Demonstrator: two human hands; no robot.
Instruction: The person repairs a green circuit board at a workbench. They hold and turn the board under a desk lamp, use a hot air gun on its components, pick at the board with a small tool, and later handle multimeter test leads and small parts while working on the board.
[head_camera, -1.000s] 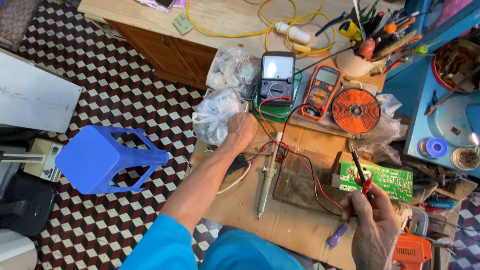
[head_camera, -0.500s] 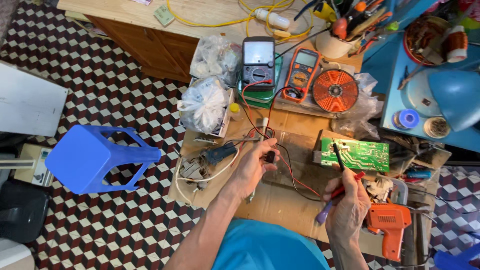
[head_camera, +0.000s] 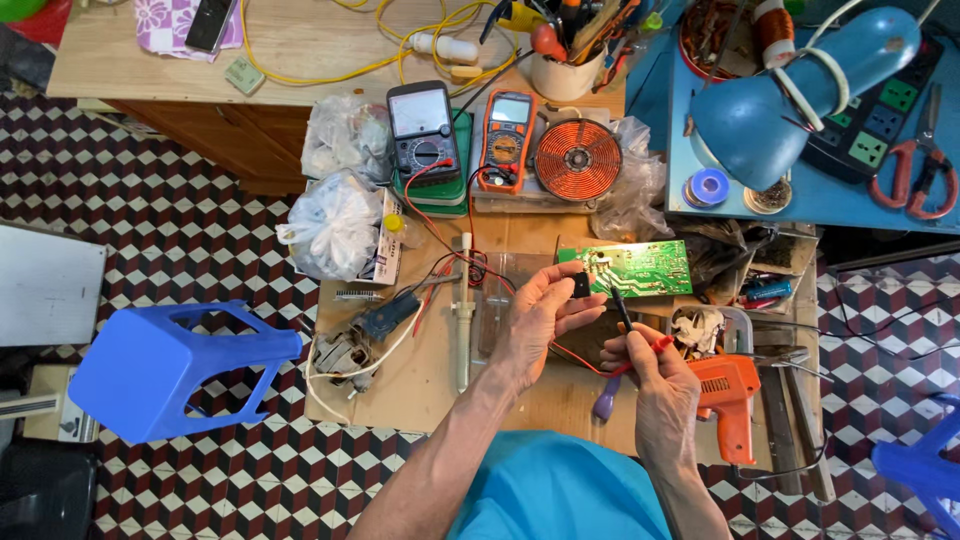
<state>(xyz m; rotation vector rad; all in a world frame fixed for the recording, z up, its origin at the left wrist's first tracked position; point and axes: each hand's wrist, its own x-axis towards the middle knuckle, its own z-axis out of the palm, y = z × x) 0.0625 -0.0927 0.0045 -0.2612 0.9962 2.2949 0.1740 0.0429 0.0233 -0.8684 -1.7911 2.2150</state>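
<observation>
My left hand (head_camera: 540, 320) pinches a small black component (head_camera: 580, 285) between thumb and fingers, over a low wooden work board (head_camera: 420, 370). My right hand (head_camera: 655, 375) grips a red test probe (head_camera: 650, 348) and a black test probe (head_camera: 621, 305), their tips pointing up toward the component. A green circuit board (head_camera: 632, 266) lies just beyond both hands. Red and black leads run back to the meters at the board's far edge.
A black meter (head_camera: 425, 130) and an orange meter (head_camera: 505, 140) sit beside a copper coil (head_camera: 578, 160). A soldering iron (head_camera: 463, 310) lies left of my hands, an orange drill (head_camera: 727, 395) right. Plastic bags (head_camera: 335, 225), a blue stool (head_camera: 165, 370) and a blue lamp (head_camera: 770, 110) surround the board.
My left hand has left the plastic bags, come right and lifted the small black component. My right hand has brought both probes up near it. The view has shifted left.
</observation>
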